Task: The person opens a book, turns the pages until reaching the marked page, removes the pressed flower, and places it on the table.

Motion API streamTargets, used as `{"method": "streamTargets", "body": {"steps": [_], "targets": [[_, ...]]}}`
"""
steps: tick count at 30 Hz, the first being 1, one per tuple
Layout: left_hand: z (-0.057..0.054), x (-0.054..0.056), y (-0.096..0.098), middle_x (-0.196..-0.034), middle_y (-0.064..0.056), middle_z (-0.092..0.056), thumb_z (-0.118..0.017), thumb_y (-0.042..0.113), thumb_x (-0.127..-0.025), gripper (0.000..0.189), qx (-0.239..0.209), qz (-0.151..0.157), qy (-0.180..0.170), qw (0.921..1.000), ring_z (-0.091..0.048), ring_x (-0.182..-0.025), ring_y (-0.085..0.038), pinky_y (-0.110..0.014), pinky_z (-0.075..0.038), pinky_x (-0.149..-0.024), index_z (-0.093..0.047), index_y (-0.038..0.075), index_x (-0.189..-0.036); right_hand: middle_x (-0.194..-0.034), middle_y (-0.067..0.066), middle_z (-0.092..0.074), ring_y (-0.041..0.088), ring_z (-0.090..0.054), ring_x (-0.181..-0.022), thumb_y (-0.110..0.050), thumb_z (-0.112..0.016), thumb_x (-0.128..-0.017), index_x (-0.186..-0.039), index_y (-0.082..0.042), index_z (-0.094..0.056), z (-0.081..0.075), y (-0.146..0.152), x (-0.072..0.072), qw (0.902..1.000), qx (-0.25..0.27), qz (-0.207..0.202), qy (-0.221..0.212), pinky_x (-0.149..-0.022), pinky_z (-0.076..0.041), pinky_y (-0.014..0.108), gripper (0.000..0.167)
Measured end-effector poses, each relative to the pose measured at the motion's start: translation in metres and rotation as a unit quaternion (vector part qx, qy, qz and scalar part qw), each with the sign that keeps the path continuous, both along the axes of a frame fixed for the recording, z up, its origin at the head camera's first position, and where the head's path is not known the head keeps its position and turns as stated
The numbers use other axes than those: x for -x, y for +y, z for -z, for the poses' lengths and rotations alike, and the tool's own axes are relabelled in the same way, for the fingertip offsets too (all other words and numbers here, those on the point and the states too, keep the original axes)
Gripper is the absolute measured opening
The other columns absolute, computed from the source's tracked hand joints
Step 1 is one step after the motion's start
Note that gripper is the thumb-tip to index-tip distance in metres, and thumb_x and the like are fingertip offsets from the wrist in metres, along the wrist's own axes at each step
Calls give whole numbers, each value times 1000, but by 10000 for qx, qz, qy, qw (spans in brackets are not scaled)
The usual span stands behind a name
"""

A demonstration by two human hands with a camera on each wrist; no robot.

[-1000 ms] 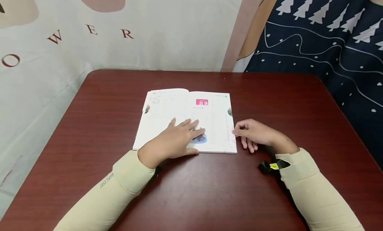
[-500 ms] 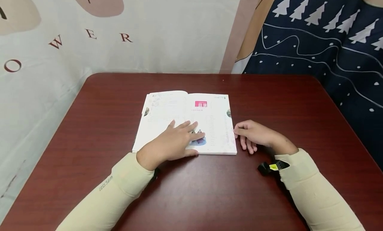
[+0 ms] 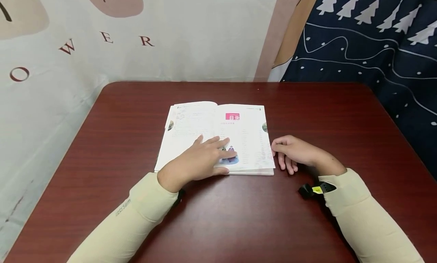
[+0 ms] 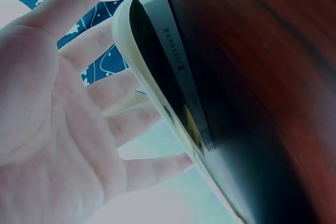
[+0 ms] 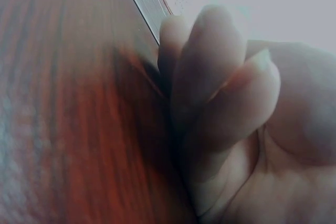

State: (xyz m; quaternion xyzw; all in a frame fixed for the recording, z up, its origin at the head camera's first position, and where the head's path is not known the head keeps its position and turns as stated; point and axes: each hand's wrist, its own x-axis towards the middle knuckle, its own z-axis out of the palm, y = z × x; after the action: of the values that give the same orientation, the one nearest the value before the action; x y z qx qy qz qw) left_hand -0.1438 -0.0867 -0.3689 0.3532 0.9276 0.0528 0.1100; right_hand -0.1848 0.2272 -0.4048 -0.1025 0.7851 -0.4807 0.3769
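An open book (image 3: 250, 141) lies on the table, with a pink title block and a small coloured picture on its right-hand page. My left hand (image 3: 196, 160) rests across both pages, its fingers spread and its thumb at the near edge. The left wrist view shows the palm (image 4: 47, 124) beside the book's edge (image 4: 181, 72), with a gap between the layers. My right hand (image 3: 297, 153) is at the book's right edge, thumb and curled forefinger pinching the edge of the upper pages, which stand slightly raised there. The exact grip is partly hidden in the right wrist view, behind curled fingers (image 5: 210, 72).
A dark red wooden table (image 3: 218, 217) spreads around the book. Behind it hang a pale curtain (image 3: 205, 39) with letters and a navy cloth (image 3: 351, 54) with white trees. A black wrist device (image 3: 307, 191) sits below the right hand.
The upper pages at the book's right side have risen a little, opening a gap at the near right corner. Both hands keep nearly the same place; the whole view shifts slightly.
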Motion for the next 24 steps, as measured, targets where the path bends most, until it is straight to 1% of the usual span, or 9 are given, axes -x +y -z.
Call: {"method": "streamTargets", "body": {"steps": [3, 8, 12, 16, 19, 22, 24], "targets": [[0, -1, 0, -158, -3, -43, -69, 42, -93, 56, -158, -25, -12, 9999, -43, -144, -29, -68, -28, -114, -52, 34, -146, -61, 10, -61, 16, -56, -37, -19, -41, -106, -97, 6, -51, -1, 1, -1, 10000, -38, -21, 24, -37, -44, 26, 28], [-2, -1, -3, -158, -4, -43, -71, 38, -93, 70, -335, -28, 129, 9994, -46, -142, -26, -66, -31, -114, -38, 34, -155, -61, 10, -62, 16, -57, -37, -18, -40, -106, -98, 6, -51, 0, 1, -2, 10000, -28, -51, 69, -37, -44, 26, 27], [-3, 1, -3, -156, -5, -46, -71, 33, -93, 78, -553, 190, 476, 9972, -50, -139, -22, -62, -37, -111, -30, 33, -158, -61, 10, -62, 15, -56, -37, -19, -42, -106, -98, 6, -51, -2, 0, -1, 10000, -4, -46, 72, -37, -44, 26, 28], [-3, 3, -2, -152, -9, -50, -73, 27, -91, 82, -850, 414, 936, 9911, -54, -135, -23, -56, -46, -105, -28, 27, -159, -60, 10, -62, 15, -56, -37, -20, -44, -106, -98, 6, -51, -2, 0, -1, 10000, -14, -63, 31, -37, -44, 25, 29], [-2, 4, -1, -155, -11, -46, -76, 25, -88, 90, -944, 431, 1202, 9873, -50, -139, -25, -53, -47, -105, -23, 25, -160, -61, 10, -62, 15, -56, -37, -21, -44, -106, -98, 6, -51, -1, 1, -1, 10000, -40, -47, 69, -37, -44, 25, 29], [-2, 4, 0, -161, -10, -35, -77, 23, -87, 95, -1033, 432, 1364, 9843, -38, -147, -26, -55, -41, -111, -18, 26, -161, -60, 11, -62, 15, -56, -37, -21, -45, -106, -98, 6, -51, -1, 0, -1, 9999, -67, -38, 130, -36, -44, 26, 29], [-2, 4, 0, -165, -9, -28, -76, 21, -87, 96, -1107, 478, 1498, 9813, -31, -150, -27, -57, -37, -114, -16, 26, -162, -61, 11, -63, 16, -56, -37, -21, -46, -106, -98, 6, -51, 0, 0, -1, 9999, -98, -42, 95, -37, -44, 26, 29]]}}
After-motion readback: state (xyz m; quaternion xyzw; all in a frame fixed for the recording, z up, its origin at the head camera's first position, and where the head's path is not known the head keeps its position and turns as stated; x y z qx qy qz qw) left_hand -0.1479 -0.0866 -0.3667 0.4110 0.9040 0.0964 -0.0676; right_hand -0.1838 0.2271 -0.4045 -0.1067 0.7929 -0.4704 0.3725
